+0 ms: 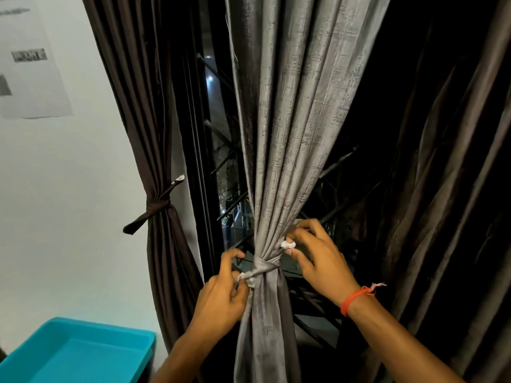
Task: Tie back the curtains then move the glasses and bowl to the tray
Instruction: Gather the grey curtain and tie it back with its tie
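Turquoise tray (pixel 83 352) sits at the lower left, nearest the camera. Beyond it, the left hand (pixel 221 297) pinches the white-tipped end of the grey tie-back (pixel 264 266), and the right hand (pixel 318 261), with an orange wrist string (pixel 355 297), pinches the other white-tipped end. That band is wrapped around the gathered grey curtain (pixel 293 134). Farther left, the dark brown curtain (pixel 157 244) hangs already bound by its own tie (pixel 157 207), beside the white wall (pixel 69 189) with a printed sheet (pixel 30 64).

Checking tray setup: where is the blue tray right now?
In the head view's lower-left corner, the blue tray sits below the white wall, left of the tied brown curtain.
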